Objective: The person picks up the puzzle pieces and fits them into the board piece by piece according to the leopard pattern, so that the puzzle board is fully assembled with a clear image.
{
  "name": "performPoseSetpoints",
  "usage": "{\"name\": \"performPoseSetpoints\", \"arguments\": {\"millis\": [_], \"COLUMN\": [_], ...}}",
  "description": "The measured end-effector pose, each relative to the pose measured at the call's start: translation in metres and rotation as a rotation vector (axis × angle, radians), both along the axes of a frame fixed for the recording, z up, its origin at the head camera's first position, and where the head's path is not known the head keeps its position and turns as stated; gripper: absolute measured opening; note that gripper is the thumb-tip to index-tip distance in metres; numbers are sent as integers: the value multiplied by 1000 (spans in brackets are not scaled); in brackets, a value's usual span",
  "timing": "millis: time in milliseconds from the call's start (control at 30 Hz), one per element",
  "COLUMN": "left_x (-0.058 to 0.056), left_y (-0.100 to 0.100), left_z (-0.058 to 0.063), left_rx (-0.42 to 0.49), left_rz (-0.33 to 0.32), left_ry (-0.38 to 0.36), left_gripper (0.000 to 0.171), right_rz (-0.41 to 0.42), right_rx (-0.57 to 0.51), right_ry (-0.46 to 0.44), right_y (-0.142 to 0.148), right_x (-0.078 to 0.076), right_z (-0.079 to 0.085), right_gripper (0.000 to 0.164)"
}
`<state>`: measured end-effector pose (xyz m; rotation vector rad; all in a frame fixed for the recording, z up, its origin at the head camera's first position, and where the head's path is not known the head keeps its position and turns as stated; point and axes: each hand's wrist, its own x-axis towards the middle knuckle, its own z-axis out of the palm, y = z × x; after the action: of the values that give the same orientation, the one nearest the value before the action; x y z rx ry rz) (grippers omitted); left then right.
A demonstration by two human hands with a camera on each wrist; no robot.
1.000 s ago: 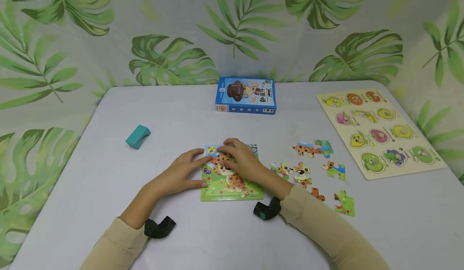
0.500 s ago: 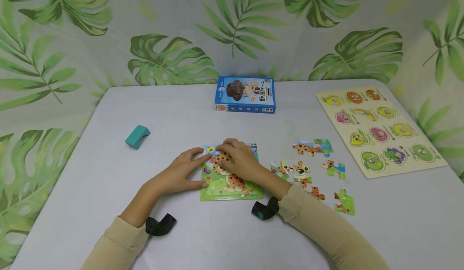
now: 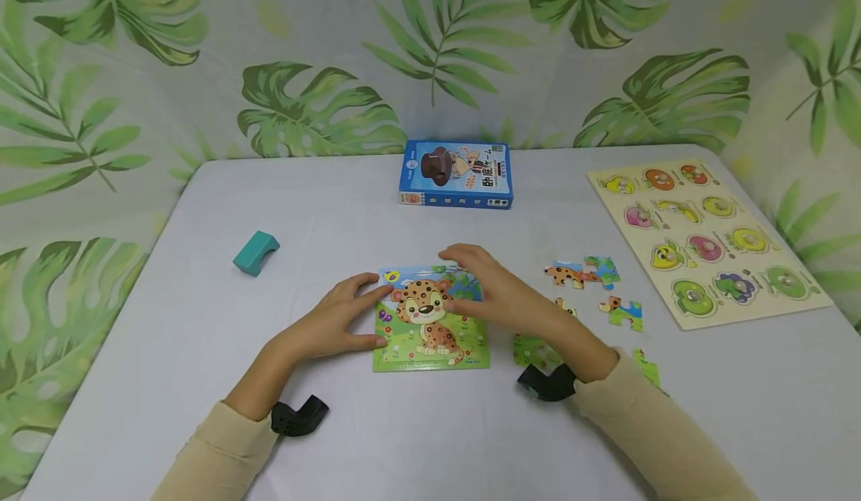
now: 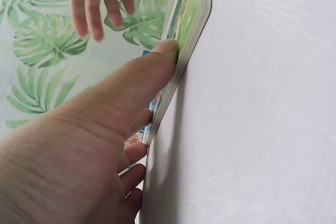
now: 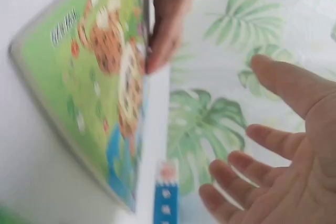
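The leopard puzzle [image 3: 430, 320] is a small square board lying flat on the white desk [image 3: 377, 441]. It shows a spotted orange cub sitting on green grass, with blue sky along the top, small flowers at the left and a green rim all round. In the head view its picture looks filled in.

The left hand [image 3: 329, 321] rests flat on the desk against the board's left edge. Its fingers [image 4: 157, 59] are nearly straight, and the left wrist view shows the thumb tip pressed against the rim while the other fingers lie along the same side. It grips nothing.

The right hand [image 3: 501, 292] is over the board's upper right corner, palm down, with its fingers [image 5: 273, 140] spread, relaxed and empty. The right wrist view shows them apart from the board, with open air between; whether the heel of the hand brushes the right edge cannot be told.

Just right of that hand lie loose puzzle pieces [image 3: 581, 275], scattered on the desk, some hidden behind the wrist.
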<state>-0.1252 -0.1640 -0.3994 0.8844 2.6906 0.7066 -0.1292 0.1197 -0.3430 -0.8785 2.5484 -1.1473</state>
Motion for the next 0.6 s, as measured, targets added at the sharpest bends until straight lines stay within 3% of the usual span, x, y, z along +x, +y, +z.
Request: {"name": "performPoseSetpoints", "arguments": {"millis": [133, 300, 433, 600], "left_x": [0, 1, 0, 0], "left_y": [1, 0, 0, 0], "left_z": [1, 2, 1, 0], "left_rx": [0, 3, 4, 8], "left_rz": [5, 9, 9, 9], "left_ry": [-14, -18, -16, -22], "left_gripper": [78, 79, 79, 78], "right_rz": [-71, -199, -295, -355], "right_rx": [-107, -164, -162, -124], "right_ry": [107, 233, 262, 272], "right_y": [33, 70, 97, 126], "right_x": [4, 6, 5, 0], "right_z": [7, 3, -8, -24], "right_gripper": [64, 63, 61, 58]}}
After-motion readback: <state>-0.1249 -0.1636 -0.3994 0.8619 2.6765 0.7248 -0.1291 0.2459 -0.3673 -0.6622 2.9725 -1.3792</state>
